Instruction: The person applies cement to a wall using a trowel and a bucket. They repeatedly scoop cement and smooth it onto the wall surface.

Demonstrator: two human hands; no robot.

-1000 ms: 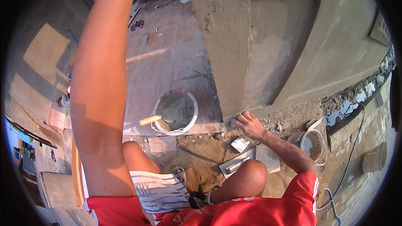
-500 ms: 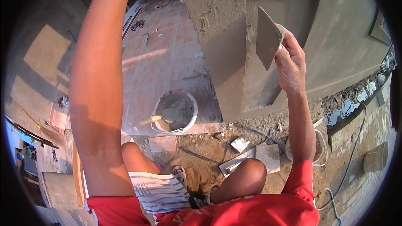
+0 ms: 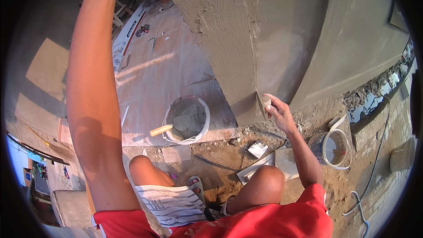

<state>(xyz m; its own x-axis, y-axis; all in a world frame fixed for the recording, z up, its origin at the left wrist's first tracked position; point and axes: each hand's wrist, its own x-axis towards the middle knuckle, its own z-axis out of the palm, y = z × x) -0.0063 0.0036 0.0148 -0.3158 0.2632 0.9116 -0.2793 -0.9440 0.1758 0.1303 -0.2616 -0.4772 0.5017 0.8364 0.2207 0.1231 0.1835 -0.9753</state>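
Right hand (image 3: 280,113) pinching a thin grey flat plate (image 3: 260,105)

The plate is standing nearly edge-on beside the lower part of a rough grey plaster column (image 3: 216,28); whether it is touching is unclear. It is probably weighing little and staying stiff, with damp mortar likely making its face slippery, so its outer edge is offering the best hold. The right grip is pressing thumb and fingers around that edge. The right forearm (image 3: 304,154) is slanting up and leftward; the left forearm (image 3: 94,83) is pointing beyond the top edge, leaving its grip impossible to tell.
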